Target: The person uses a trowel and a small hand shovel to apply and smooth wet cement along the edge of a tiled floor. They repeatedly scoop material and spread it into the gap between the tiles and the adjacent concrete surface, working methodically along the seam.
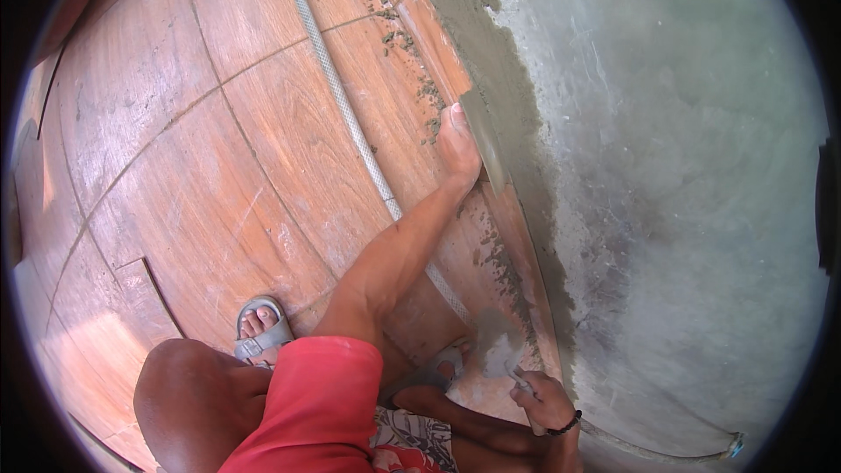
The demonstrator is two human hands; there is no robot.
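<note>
On the left, my left hand [457, 147] is closed on a narrow, flat, shiny strip [484, 142] that lies against a band of wet grey mortar [504, 70] where the floor tiles meet the wall. Most of its fingers are hidden behind the hand. Lower down, my right hand [545, 401] is wrapped round the handle of a trowel [499, 352], whose grey, mortar-smeared blade is blurred above the tiles. A row of tile skirting [523, 250] runs along the mortar's edge.
Wood-patterned tiles [254, 158] cover the floor, with mortar crumbs [429, 96] beside the skirting. A pale braided hose [337, 88] crosses them under my left arm. The grey wall [683, 166] rises at right. My sandalled foot [261, 328] stands at lower left. Another thin hose [657, 454] lies lower right.
</note>
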